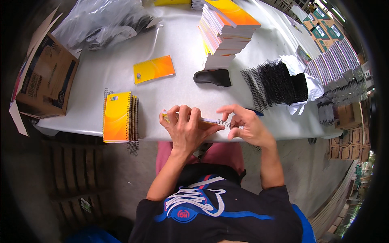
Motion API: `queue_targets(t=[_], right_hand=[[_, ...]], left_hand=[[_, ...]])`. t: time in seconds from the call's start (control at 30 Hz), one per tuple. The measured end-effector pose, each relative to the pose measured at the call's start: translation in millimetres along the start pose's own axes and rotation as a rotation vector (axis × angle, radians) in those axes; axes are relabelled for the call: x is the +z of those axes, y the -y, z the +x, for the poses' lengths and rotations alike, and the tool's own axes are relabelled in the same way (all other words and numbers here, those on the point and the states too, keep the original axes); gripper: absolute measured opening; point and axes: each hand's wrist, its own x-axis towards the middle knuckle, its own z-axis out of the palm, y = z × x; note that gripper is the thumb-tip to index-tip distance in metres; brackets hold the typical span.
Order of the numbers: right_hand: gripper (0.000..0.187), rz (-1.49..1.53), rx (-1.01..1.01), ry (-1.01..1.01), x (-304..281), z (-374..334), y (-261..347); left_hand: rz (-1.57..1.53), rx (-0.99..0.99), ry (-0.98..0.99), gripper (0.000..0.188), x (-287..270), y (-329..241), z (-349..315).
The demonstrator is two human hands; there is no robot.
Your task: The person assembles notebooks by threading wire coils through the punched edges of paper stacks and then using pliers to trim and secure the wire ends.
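My left hand [184,127] is closed on a thin notebook [208,120], which is tilted edge-on near the table's front edge. A loose spiral wire [222,122] sticks out of its right end and runs into my right hand [247,127]. The right index finger and thumb are apart, with the wire between the curled fingers; its exact grip is partly hidden. To the left lies a stack of yellow-orange spiral notebooks [117,115], some wires hanging past the table edge. Another yellow-orange notebook [154,69] lies flat farther back.
A tall stack of notebooks [227,38] rises at the back, with a black shoe-sole-shaped object [212,77] before it. Black spiral wires [279,83] lie in white wrapping at right, near a blue pen [256,112]. A cardboard box [46,77] and clear plastic bag [101,22] stand left.
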Motion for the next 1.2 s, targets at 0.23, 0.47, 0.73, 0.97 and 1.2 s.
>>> queue_targets(t=[0.23, 0.47, 0.73, 0.97, 1.2], right_hand=[[0.021, 0.048, -0.103, -0.188, 8, -2, -28], [0.020, -0.100, -0.165, -0.095, 5, 0, -18], [0.021, -0.203, -0.170, -0.209, 11, -7, -4], [0.026, -0.076, 0.016, 0.100, -8, 14, -22], [0.040, -0.948, -0.333, -0.388, -22, 98, -85]], left_hand=[[-0.001, 0.007, -0.026, 0.058, -3, -5, 5], [0.009, -0.009, -0.011, 0.063, -2, -4, 3], [-0.103, 0.026, 0.005, 0.054, -4, 6, -6], [-0.127, 0.062, 0.061, 0.048, -7, 13, -7], [-0.194, 0.081, 0.037, 0.051, -17, 12, -1]])
